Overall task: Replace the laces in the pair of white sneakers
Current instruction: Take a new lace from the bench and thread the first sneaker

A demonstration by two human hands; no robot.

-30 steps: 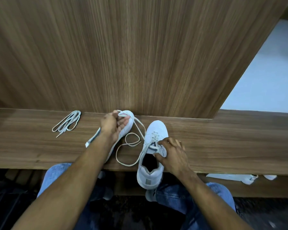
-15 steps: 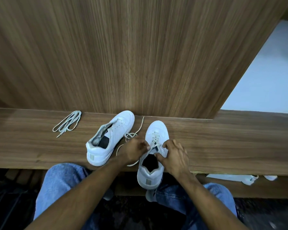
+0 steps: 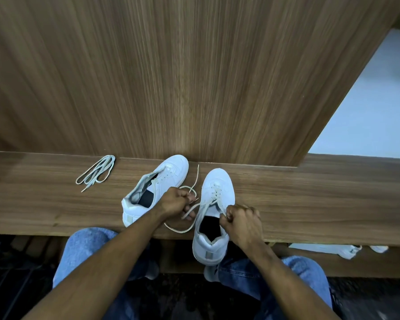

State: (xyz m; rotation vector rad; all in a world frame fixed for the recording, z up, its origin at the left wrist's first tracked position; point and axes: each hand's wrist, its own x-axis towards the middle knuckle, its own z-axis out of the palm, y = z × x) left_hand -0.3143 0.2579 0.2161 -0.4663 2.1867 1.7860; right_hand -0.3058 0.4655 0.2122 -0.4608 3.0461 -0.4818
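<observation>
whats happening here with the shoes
A seated person is working on a pair of white sneakers on a wooden bench. The right sneaker has a lace through its eyelets; the left hand grips one end of it and the right hand pinches the other end beside the tongue. The left sneaker lies tilted beside it with bare eyelets. A bundled spare lace rests further left on the bench.

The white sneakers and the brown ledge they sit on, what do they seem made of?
The two white sneakers: smooth, faintly shiny uppers, probably leather or a synthetic look-alike. The brown ledge: straight, even grain with a matte finish, likely wood veneer or laminate.
</observation>
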